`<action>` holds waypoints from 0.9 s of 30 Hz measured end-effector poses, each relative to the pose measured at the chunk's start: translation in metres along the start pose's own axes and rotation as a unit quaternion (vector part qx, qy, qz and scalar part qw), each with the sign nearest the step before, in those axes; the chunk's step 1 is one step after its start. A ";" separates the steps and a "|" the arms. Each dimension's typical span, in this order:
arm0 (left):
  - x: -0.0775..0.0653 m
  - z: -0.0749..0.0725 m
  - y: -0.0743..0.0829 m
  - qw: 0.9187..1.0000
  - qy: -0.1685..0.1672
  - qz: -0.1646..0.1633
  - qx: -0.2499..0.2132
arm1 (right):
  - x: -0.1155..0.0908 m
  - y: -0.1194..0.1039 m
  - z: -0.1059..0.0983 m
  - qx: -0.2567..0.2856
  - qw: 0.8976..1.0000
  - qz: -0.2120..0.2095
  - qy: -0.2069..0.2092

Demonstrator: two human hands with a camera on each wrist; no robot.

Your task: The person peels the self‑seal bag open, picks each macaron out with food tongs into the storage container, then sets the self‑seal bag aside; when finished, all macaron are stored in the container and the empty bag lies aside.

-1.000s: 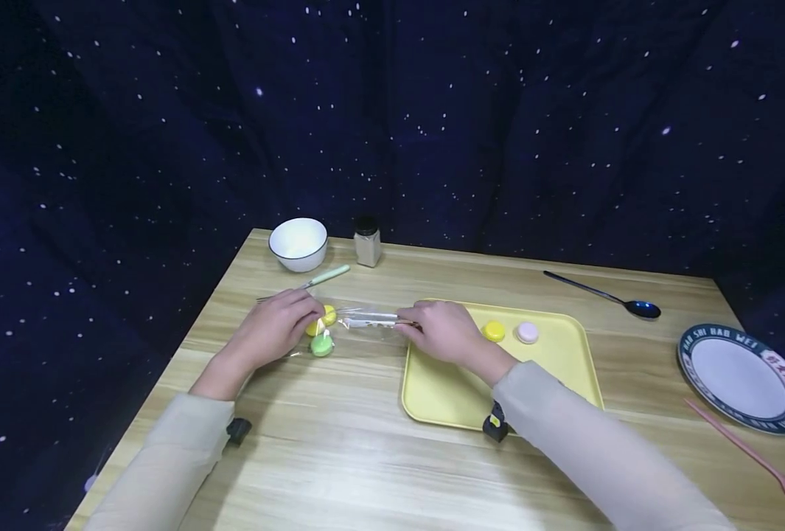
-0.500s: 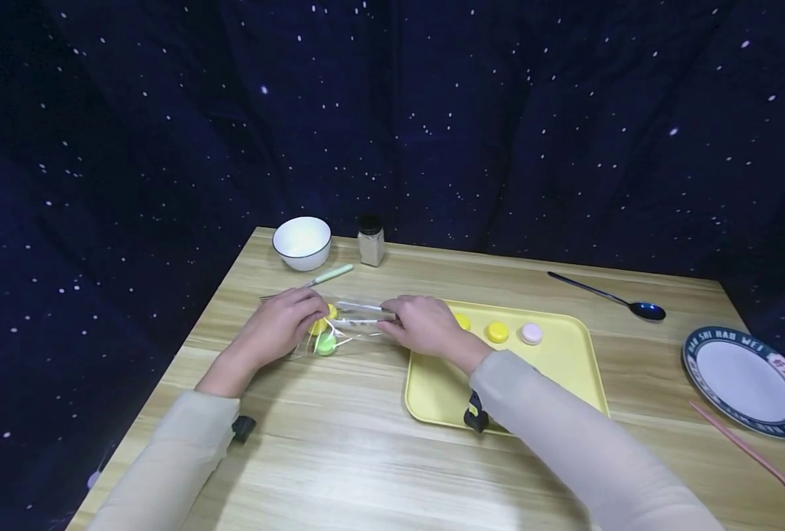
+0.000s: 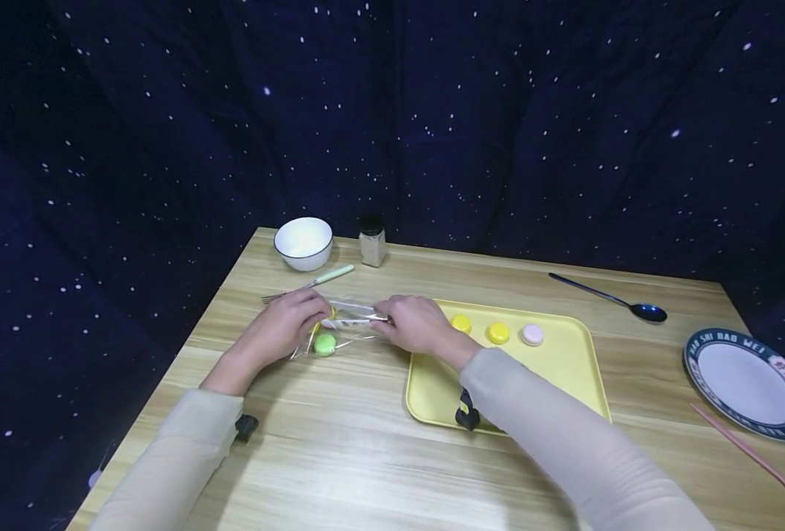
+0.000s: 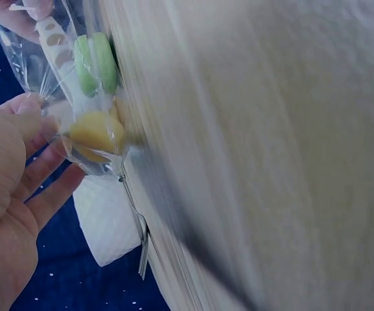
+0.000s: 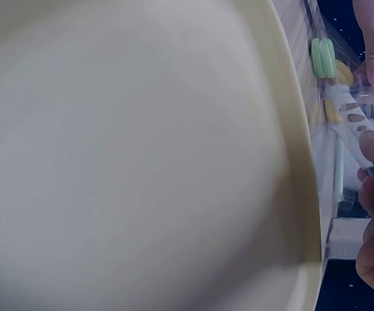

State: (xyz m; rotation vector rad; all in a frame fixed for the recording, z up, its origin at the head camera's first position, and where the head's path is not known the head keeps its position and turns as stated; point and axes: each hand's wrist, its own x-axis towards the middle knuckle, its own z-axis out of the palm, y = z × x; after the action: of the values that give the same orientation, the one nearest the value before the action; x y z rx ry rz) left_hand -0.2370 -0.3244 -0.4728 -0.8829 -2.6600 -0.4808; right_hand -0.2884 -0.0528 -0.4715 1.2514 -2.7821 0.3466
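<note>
Desk of pale wood, backed by dark star-speckled cloth. Toward the right edge, a dark-rimmed plate, with a pink spoon just in front of it. Near the desk's middle, a yellow tray, carrying along its far rim a row of three macarons, two yellow and one pink. Close to the far left corner, a white bowl and beside it a small spice jar; a green-handled fork just in front of the bowl; a dark spoon toward the far right.

Just left of the tray's far left corner, flat on the desk, a clear plastic bag, long axis running left to right, parallel to the desk's far edge, open printed end pointed right toward the tray. Inside it, at the left end, a green macaron and a yellow one. Left hand curled over the bag's left end, fingers pinching the plastic. Right hand pinching the bag's right end between thumb and fingers.
</note>
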 end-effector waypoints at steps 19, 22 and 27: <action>0.000 0.001 0.003 1.000 -0.001 -0.009 0.030 | -0.060 0.023 -0.037 -0.017 0.999 -0.006 0.042; -0.001 0.001 0.003 0.999 0.000 -0.022 0.025 | -0.078 0.033 -0.046 -0.008 0.998 -0.007 0.058; -0.003 0.001 0.005 0.999 0.007 -0.039 0.023 | -0.117 0.051 -0.067 0.009 0.997 0.010 0.082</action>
State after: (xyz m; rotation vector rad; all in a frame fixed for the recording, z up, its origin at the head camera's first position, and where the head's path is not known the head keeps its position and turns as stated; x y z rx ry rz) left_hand -0.2317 -0.3222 -0.4735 -0.7630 -2.6887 -0.4411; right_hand -0.2504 0.0805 -0.4337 1.1430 -2.6599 0.4551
